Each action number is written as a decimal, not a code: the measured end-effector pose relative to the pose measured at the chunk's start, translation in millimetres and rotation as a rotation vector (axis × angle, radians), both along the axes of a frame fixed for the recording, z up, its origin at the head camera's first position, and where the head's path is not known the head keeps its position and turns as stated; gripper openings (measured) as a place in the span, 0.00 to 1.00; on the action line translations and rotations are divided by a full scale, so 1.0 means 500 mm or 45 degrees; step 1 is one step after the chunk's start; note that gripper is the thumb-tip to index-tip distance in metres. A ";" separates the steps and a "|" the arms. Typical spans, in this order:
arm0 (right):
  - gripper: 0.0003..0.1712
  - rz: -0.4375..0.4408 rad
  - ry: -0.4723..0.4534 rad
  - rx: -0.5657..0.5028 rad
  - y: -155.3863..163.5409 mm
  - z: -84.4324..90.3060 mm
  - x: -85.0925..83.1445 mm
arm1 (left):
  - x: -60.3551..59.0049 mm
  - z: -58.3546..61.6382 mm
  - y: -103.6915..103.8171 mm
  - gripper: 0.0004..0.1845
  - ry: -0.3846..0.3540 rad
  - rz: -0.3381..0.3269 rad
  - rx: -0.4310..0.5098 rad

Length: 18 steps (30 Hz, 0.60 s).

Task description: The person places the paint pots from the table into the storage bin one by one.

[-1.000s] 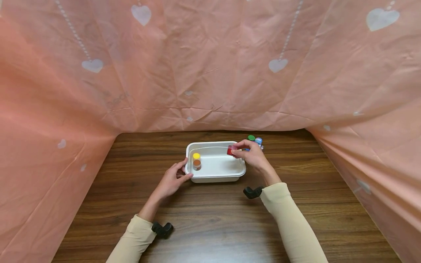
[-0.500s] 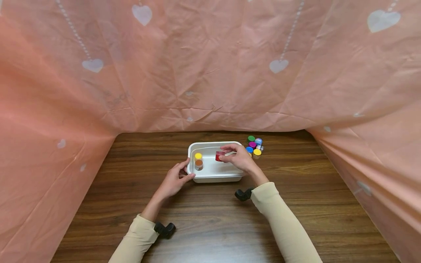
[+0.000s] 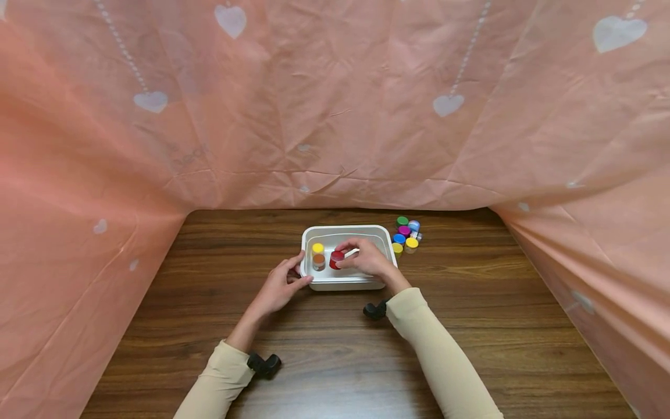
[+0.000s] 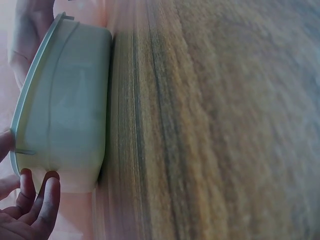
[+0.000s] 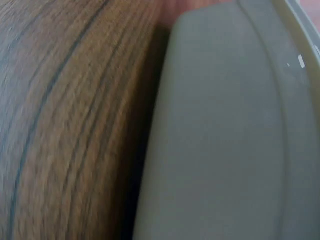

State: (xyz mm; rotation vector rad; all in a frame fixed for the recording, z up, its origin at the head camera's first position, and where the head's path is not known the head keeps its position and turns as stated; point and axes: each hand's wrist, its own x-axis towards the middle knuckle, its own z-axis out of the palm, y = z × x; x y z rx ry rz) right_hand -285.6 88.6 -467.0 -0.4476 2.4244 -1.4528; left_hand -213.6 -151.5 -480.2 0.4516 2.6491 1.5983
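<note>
Right hand (image 3: 369, 263) pinched the red jar (image 3: 337, 259) inside the white tub (image 3: 345, 285), just beside the yellow-lidded jar (image 3: 317, 256) at its left end. Left hand (image 3: 277, 287) gripped the tub's left rim. Best lowered upright, clear of its neighbour, tub held steady on the desk (image 3: 497, 302).

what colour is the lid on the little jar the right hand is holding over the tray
Red. The right hand pinches the red-lidded jar inside the white tray; the head view shows it best.
</note>
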 end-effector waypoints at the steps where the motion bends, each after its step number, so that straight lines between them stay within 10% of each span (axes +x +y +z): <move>1: 0.21 0.019 0.005 0.008 -0.005 -0.002 0.000 | -0.002 -0.005 -0.002 0.34 0.011 0.002 -0.002; 18: 0.19 0.243 -0.012 0.125 -0.067 -0.025 -0.023 | -0.017 -0.035 -0.011 0.35 0.020 0.011 0.019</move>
